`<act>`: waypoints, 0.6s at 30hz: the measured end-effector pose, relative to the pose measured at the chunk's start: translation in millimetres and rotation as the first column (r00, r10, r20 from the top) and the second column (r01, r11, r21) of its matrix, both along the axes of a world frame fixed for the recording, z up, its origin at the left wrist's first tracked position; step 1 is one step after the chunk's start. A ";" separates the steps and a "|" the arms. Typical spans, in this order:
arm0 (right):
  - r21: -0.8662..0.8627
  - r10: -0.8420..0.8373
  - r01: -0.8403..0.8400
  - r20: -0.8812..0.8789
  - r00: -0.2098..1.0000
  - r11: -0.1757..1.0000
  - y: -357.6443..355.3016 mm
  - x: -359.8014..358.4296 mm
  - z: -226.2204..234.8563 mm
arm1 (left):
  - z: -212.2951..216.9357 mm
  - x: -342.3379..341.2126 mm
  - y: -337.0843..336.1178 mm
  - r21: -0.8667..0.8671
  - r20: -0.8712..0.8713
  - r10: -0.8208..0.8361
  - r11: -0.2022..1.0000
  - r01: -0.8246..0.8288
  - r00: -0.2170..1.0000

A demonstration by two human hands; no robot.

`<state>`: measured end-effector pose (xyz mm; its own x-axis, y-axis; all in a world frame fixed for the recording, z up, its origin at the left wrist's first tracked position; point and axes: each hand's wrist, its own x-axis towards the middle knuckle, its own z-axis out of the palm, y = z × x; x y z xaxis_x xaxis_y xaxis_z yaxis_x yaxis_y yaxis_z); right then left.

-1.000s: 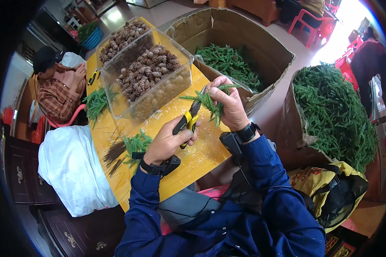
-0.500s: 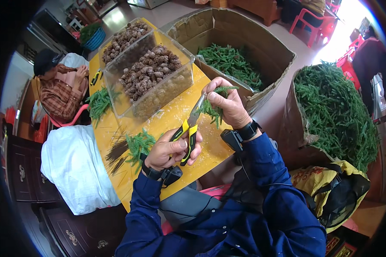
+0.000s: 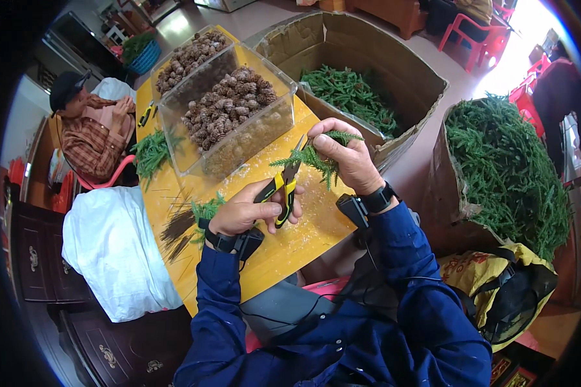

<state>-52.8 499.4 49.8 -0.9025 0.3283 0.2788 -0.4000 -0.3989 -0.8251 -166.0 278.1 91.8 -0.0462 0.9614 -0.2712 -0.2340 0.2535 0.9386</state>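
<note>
My left hand [image 3: 255,209] is closed around the yellow-and-black handles of a pair of pliers [image 3: 285,184]. Their metal jaws point up and away, beside a green artificial pine sprig [image 3: 316,161]. My right hand [image 3: 348,155] pinches that sprig between thumb and fingers above the yellow table [image 3: 271,258]. Whether the jaws grip the sprig's stem I cannot tell. Left of my left hand lie a bunch of thin dark wires [image 3: 179,229] and another green sprig [image 3: 206,209], partly hidden by the hand.
Clear plastic bins [image 3: 226,161] of pine cones stand at the table's far side. Cardboard boxes of greenery [image 3: 348,93] [image 3: 507,171] stand at the right. A white sack [image 3: 116,251] is at the left. Another person [image 3: 97,138] sits across the left side.
The pliers' jaws have dropped slightly from my right fingertips, and my left hand has shifted a little left. More of the sprig now shows left of my right fingers.
</note>
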 end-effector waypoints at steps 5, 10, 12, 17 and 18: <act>-0.070 0.004 -0.003 0.016 1.000 0.998 -2.4 -1.9 1.3 | -6.1 -5.3 0.8 0.005 -0.012 -0.007 1.000 0.007 1.000; -0.066 0.023 -0.020 0.054 0.998 0.998 -3.5 0.0 2.8 | -2.6 -4.0 0.0 0.046 0.009 -0.031 0.998 0.030 0.999; -0.063 0.016 -0.013 0.045 0.999 0.998 -2.3 0.1 1.0 | -1.3 -2.5 0.2 0.041 -0.003 -0.022 0.999 0.022 1.000; -0.084 0.016 -0.014 0.017 1.000 0.996 0.1 1.6 -0.1 | -2.9 0.9 0.7 0.025 0.002 0.015 1.000 -0.015 1.000; -0.085 0.015 -0.014 0.017 1.000 0.996 -0.1 2.0 0.2 | -2.6 1.7 1.1 0.027 0.010 0.020 0.999 -0.021 1.000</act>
